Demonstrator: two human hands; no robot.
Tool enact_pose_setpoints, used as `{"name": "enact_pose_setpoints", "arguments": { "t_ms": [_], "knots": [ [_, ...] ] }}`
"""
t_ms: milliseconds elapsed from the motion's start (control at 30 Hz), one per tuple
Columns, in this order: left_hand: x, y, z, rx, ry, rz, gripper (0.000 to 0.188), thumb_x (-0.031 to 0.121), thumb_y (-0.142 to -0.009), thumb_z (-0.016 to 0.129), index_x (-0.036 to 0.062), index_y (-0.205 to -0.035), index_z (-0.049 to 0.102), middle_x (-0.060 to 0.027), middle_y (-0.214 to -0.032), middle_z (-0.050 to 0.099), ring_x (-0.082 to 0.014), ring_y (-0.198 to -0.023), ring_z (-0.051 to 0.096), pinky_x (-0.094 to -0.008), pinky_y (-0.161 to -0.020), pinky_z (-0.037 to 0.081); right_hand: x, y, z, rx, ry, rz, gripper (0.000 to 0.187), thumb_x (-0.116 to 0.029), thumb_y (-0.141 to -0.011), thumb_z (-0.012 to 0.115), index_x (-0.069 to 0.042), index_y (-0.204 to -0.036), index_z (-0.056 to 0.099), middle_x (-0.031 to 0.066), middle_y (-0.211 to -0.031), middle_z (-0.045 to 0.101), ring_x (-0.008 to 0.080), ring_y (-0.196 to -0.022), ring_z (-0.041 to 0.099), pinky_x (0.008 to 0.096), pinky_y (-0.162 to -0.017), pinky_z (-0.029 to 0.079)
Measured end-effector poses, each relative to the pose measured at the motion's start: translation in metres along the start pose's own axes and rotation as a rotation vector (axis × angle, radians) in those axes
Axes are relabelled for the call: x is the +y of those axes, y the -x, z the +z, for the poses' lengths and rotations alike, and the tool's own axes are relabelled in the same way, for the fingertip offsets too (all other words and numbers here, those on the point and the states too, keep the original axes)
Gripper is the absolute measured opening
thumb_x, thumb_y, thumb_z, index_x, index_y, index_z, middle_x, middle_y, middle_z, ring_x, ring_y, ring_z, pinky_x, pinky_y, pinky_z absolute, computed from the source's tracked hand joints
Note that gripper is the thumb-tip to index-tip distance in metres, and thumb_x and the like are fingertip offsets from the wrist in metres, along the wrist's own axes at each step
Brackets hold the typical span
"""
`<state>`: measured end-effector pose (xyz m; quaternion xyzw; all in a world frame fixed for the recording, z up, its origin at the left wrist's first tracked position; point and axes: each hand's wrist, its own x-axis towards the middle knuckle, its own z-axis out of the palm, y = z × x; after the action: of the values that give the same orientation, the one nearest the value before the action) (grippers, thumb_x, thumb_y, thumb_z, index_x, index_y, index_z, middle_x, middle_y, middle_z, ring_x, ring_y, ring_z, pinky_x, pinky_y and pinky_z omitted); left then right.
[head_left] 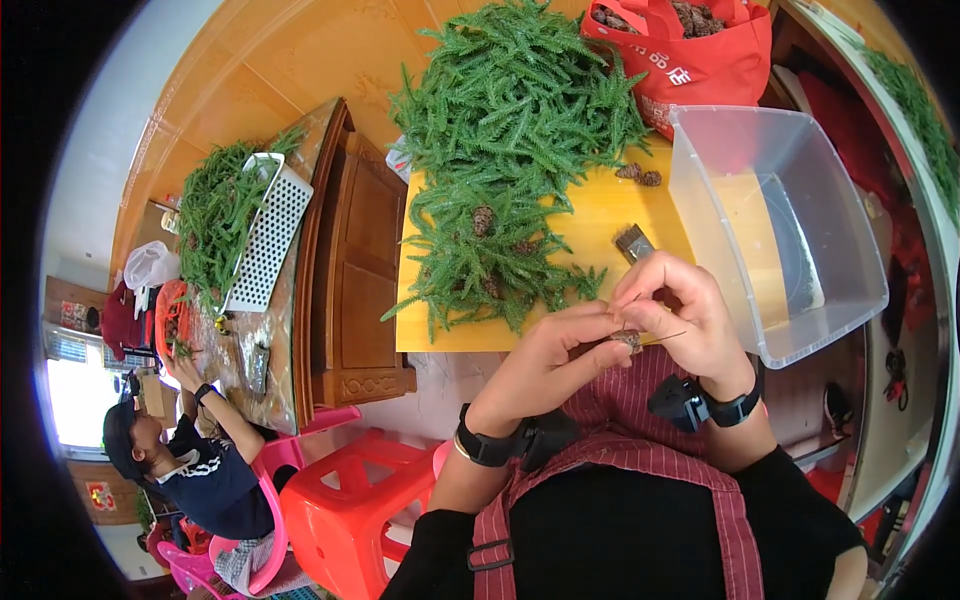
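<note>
1. Far left, a co-worker [215,485] sits on a pink chair [272,505], one arm reaching over the wooden table [350,255].
2. On that table, green sprigs [212,220] are heaped at a white perforated basket [278,235]; whether some lie inside, I cannot tell.
3. Down below, a red stool [325,515] stands between the co-worker and the wearer.
4. Over to the yellow table [605,205]: a big pile of evergreen branches [510,105] covers its left and back, with a brown cone [483,221] nestled in the nearer cluster.
5. Here's the left hand [540,362], over the table's near edge, thumb and fingers pinched around a small pine cone [628,340].
6. Just behind the hands, a small bundle of dark strands [632,243] lies on the table, with two loose cones [639,175] farther back.
7. And the right hand [685,308], touching in close, has its fingertips pressed together on a thin wire [670,337] at the pine cone, one end poking out to the right.
8. Behind, a red bag [695,75] brims with cones; at far right, a clear plastic bin [705,255] stands beside the right hand.
</note>
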<state>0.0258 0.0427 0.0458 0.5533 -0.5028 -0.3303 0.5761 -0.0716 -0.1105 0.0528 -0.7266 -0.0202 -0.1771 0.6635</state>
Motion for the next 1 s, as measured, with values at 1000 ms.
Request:
{"name": "enact_pose_setpoints", "arguments": {
  "t_ms": [1000],
  "knots": [
    [0.0056, -0.0018, 0.0025, -0.068, 0.106, -0.152, 0.024, 0.006, -0.087, 0.053, -0.0018, -0.109, 0.059, -0.0066, -0.096, 0.058, -0.0119, -0.082, 0.055, -0.0228, -0.070, 0.045, 0.0028, 0.0080, 0.0068, 0.105, -0.473, 0.240, 0.007, -0.009, -0.090, 0.051, -0.002, -0.088, 0.049, 0.0026, -0.077, 0.057, 0.0041, -0.067, 0.049, 0.0181, -0.060, 0.040]
  ]
}}
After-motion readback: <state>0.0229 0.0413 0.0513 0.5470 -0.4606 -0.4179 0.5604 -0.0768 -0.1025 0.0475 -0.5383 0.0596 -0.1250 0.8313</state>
